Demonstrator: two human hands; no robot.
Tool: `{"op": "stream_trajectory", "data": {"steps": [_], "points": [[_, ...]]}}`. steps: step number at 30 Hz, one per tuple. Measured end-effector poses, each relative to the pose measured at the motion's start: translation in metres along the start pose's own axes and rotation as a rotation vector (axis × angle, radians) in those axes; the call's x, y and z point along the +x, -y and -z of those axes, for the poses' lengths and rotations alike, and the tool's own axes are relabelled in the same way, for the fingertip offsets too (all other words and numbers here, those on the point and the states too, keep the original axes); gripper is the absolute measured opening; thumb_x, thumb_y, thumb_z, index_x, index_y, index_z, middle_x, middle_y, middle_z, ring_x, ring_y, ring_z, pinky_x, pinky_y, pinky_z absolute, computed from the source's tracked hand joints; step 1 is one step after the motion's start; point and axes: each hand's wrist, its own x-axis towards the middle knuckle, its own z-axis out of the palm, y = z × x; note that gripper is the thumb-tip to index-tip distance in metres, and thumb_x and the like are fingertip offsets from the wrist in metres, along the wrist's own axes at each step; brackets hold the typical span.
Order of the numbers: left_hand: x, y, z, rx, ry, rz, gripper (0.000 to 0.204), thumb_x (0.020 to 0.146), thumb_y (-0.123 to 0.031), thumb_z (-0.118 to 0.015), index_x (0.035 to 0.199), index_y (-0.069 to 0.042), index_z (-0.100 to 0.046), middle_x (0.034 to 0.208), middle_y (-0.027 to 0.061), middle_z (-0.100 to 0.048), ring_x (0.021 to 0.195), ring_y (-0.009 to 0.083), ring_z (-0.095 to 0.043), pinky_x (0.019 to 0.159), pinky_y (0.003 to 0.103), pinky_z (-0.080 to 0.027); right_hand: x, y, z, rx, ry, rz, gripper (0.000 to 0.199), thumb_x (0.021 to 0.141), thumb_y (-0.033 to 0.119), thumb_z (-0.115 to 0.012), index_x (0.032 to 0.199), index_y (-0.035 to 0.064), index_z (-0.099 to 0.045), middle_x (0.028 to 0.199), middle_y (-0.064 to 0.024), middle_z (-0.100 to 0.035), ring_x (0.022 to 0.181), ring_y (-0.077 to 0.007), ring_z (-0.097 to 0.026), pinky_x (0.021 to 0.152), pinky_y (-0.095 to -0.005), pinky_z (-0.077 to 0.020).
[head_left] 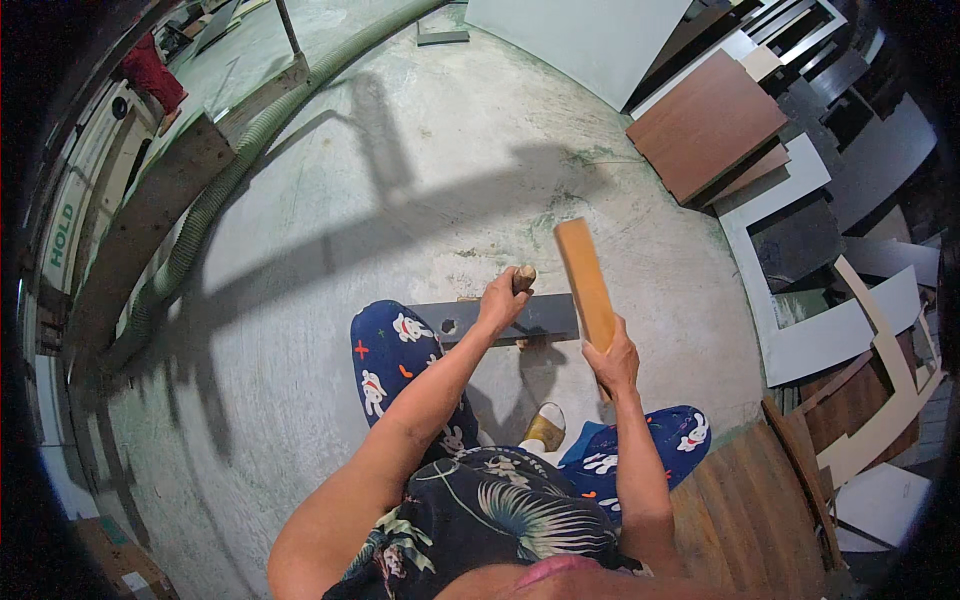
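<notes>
You're over a concrete floor (420, 180), a green hose (215, 190) curving along its left side and stacked boards (710, 125) at the right. A dark grey panel (545, 318) lies across your knee, just in front of you. Your right hand (612, 358) has its grip closed around the lower end of an orange-brown wood block (585, 282), raised upright over the panel's right end. Your left hand (503, 300) grips shut on a small wooden handle (524, 277) at the panel's top edge.
</notes>
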Motion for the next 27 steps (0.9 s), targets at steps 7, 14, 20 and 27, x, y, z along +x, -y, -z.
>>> {"op": "stream_trajectory", "data": {"steps": [7, 14, 20, 27], "points": [[-0.002, -0.005, 0.003, 0.042, 0.02, 0.021, 0.054, 0.075, -0.017, -0.064, 0.125, -0.001, -0.051, 0.108, 0.0242, -0.063, 0.102, 0.0365, -0.061, 0.088, 0.041, -0.048, 0.003, 0.003, 0.008, 0.225, -0.279, 0.001, 0.065, 0.07, 0.021, -0.073, 0.126, 0.0056, -0.042, 0.102, -0.0234, -0.063, 0.095, -0.0412, -0.062, 0.08, -0.0458, -0.0496], [0.003, 0.005, -0.003, 0.014, 0.004, -0.027, 0.051, 0.076, -0.022, -0.068, 0.121, -0.003, -0.053, 0.104, 0.0233, -0.064, 0.098, 0.0382, -0.062, 0.083, 0.042, -0.048, 0.005, -0.009, 0.007, 0.31, -0.419, -0.022, 0.065, 0.071, 0.017, -0.073, 0.126, 0.0031, -0.042, 0.105, -0.0232, -0.062, 0.096, -0.0398, -0.062, 0.082, -0.0436, -0.0493], [0.0, 0.002, -0.002, 0.014, -0.021, -0.009, 0.05, 0.076, -0.023, -0.069, 0.121, -0.005, -0.053, 0.104, 0.0225, -0.064, 0.098, 0.0378, -0.062, 0.082, 0.043, -0.049, 0.001, -0.001, 0.01, 0.324, -0.46, 0.03, 0.067, 0.07, 0.017, -0.073, 0.126, 0.0006, -0.041, 0.106, -0.0249, -0.061, 0.098, -0.0406, -0.061, 0.082, -0.0436, -0.0486], [0.0, 0.009, -0.01, -0.024, -0.057, -0.033, 0.042, 0.076, -0.02, -0.067, 0.114, -0.007, -0.054, 0.101, 0.0206, -0.064, 0.097, 0.0392, -0.06, 0.08, 0.046, -0.047, -0.011, 0.014, 0.003, 0.153, -0.289, 0.354, 0.071, 0.066, 0.016, -0.074, 0.128, 0.0043, -0.041, 0.108, -0.0225, -0.059, 0.097, -0.0412, -0.06, 0.084, -0.0451, -0.0486]]}}
